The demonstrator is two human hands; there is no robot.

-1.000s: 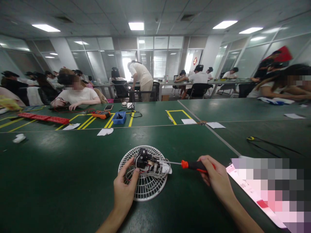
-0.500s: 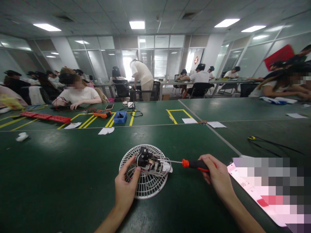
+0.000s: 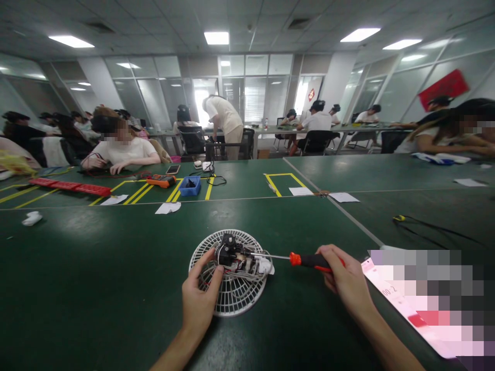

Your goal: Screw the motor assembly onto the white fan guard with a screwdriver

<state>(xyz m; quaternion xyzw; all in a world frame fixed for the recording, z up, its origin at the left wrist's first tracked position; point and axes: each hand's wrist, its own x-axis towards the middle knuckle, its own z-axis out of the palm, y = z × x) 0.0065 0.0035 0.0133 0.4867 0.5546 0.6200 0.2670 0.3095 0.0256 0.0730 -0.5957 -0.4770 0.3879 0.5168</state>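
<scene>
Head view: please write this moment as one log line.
left hand grips black mechanism; right hand holds screwdriver; shaft reaches mechanism; white grille beneath

A round white slotted grille [image 3: 240, 303] lies on the green worktop [image 3: 116, 283]. Over it sits a motor assembly [image 3: 243, 263], its blocky black end at the left, pale parts and bundled wires toward the right. A red-and-black-handled screwdriver [image 3: 294, 259] points left, nearly level, its shaft reaching in among the assembly's parts.
</scene>
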